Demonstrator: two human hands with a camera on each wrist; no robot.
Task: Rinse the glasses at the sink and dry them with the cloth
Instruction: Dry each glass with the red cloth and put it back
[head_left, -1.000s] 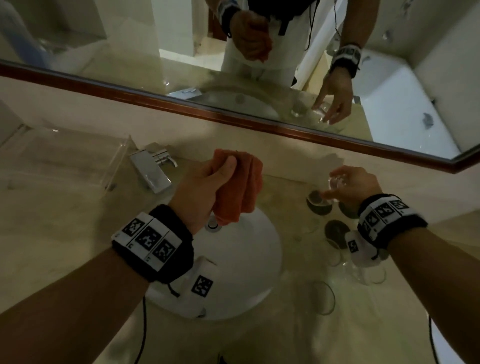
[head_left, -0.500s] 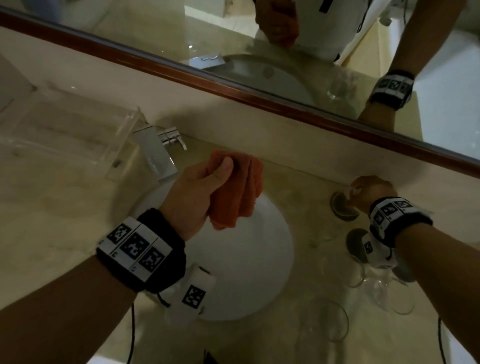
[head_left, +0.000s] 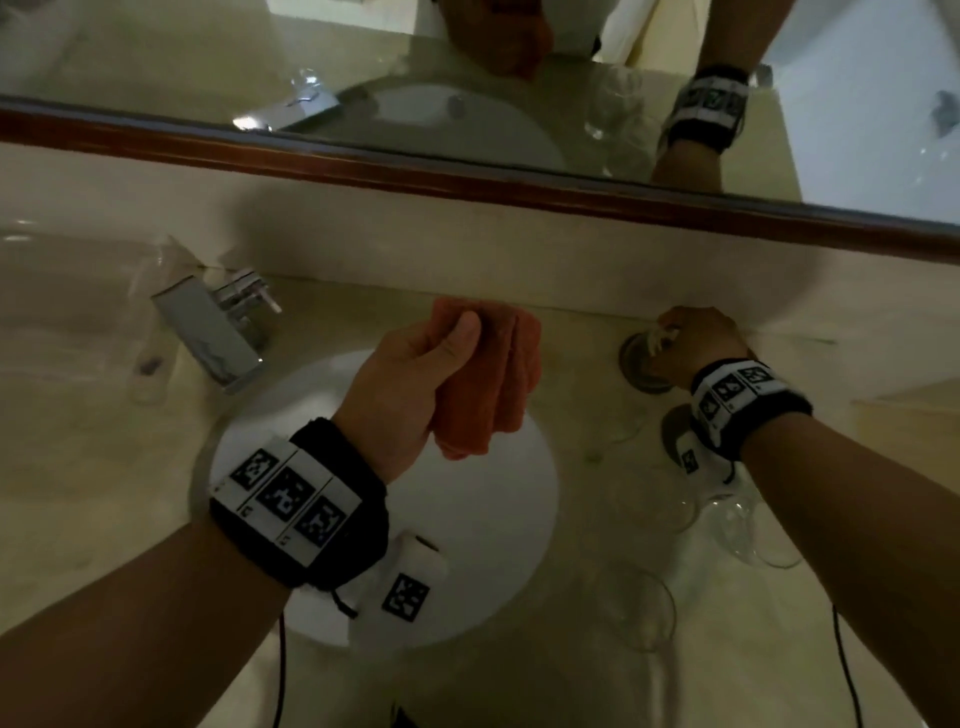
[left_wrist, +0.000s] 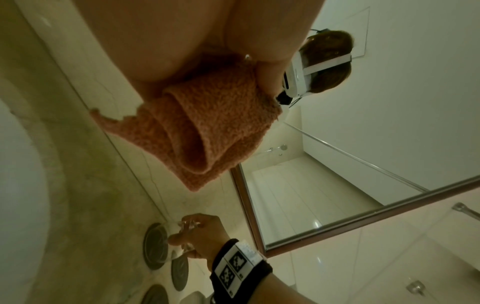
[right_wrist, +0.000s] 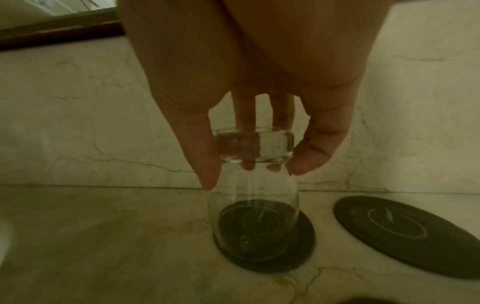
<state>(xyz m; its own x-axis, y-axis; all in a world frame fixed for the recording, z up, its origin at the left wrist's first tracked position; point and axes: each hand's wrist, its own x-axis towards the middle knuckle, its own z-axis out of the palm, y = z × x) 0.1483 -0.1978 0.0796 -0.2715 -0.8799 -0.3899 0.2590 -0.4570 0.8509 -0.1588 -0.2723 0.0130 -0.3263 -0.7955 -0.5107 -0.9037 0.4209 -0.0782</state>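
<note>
right hand (right_wrist: 249, 86) has lowered glass (right_wrist: 253, 197) upside down onto coaster (right_wrist: 265, 253) on surface, grip still pinching its base. left hand (head_left: 410, 384) keeps clutching cloth (head_left: 493, 379) over sink (head_left: 483, 545). this glass looks finished; others wait.

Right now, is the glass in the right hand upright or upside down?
Upside down. The right hand grips the glass by its thick base, which points up, and the mouth sits on the dark coaster.

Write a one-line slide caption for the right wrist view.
Right hand grips an upturned glass by its base, rim down on a dark coaster; another coaster lies beside.
</note>
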